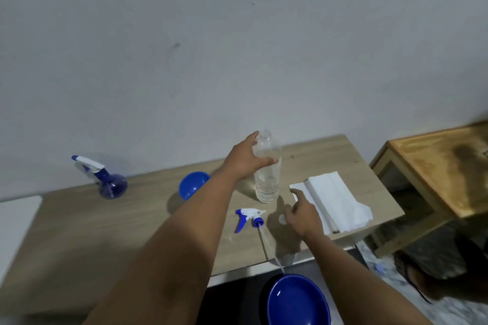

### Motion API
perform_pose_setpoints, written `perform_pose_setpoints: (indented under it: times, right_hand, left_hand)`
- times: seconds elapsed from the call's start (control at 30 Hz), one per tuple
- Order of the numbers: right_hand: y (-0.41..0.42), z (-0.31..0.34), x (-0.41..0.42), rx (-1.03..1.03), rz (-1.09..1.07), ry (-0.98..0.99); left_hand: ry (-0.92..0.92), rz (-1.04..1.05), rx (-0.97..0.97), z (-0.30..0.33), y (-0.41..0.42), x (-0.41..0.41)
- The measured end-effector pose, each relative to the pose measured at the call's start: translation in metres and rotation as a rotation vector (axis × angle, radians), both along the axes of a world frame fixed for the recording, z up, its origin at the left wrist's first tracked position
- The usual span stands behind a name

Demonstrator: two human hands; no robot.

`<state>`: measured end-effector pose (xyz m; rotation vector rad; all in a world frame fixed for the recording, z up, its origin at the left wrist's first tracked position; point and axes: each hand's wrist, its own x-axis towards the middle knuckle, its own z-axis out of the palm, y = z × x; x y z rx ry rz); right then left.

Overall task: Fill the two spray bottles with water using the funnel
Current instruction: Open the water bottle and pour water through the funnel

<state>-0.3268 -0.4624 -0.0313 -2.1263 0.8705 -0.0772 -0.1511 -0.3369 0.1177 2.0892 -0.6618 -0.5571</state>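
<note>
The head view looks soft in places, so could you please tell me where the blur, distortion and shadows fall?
In the head view, the right edge is smeared, with the wooden side table and the floor blurred; the wide lens tilts and bends the table edges; the left hand on the clear water bottle is fairly sharp; the right hand casts a dark shadow on the tabletop; the blue basin shows a small glint.

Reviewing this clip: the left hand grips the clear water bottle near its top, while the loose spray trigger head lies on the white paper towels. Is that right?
Not quite. The head view shows the left hand gripping the clear water bottle near its top, but the loose spray trigger head lies on the bare table, left of the white paper towels, not on them.
</note>
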Motion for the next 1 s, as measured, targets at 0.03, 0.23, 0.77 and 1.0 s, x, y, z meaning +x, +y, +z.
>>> perform_pose_setpoints:
  times: [0.03, 0.23, 0.77, 1.0]
  right_hand:
    - [-0.004, 0.012, 0.005, -0.013, -0.029, -0.06]
    - [-0.011, 0.062, 0.049, 0.095, 0.042, -0.298]
    - [0.03, 0.065, 0.093, 0.21, -0.215, -0.574]
    - [0.027, 0.102, 0.085, 0.155, -0.174, -0.639]
  left_hand:
    - [-0.02, -0.005, 0.001, 0.006, 0.003, -0.002]
    - [-0.219, 0.089, 0.021, 0.046, 0.043, 0.001]
    - [-0.1, 0.346, 0.132, -0.008, 0.173, -0.011]
    - [-0.04, 0.236, 0.077, -0.029, 0.183, -0.021]
